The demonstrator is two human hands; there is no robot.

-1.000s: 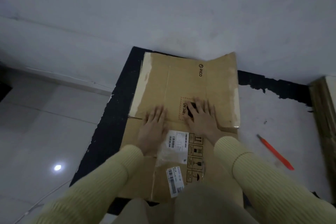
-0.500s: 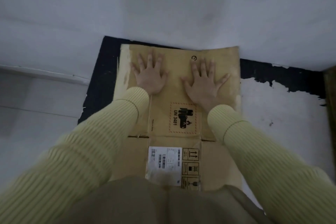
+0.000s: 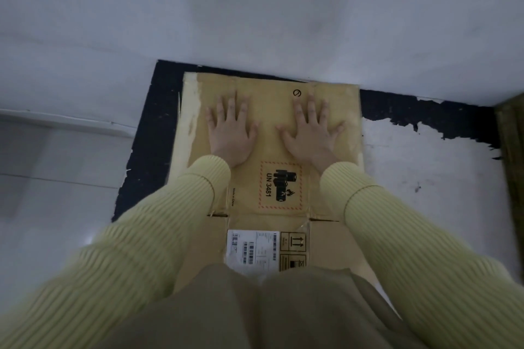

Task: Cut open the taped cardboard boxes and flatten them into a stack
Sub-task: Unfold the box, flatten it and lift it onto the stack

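Left hand [image 3: 231, 132] and right hand [image 3: 310, 134] slid forward — flattened box [image 3: 270, 119] runs lengthwise away.

- "UN 3481" and a black battery pictogram stand inside a red-hatched square [image 3: 279, 185] printed on the cardboard box [image 3: 269, 122].
- "Made in China" [image 3: 233, 196] runs in small print just beside it.
- The white shipping label [image 3: 252, 249] carries barcodes; its print is too small to read.
- An up-arrows sign [image 3: 293, 241] sits next to that label.

far: wall [image 3: 255, 8] rises right behind the flattened box [image 3: 272, 133], no way forward | left: bare floor [image 3: 56, 193], open passage | right: floor open up to brown object [image 3: 510, 150] at frame edge | near: knees [image 3: 255, 309] cover box end
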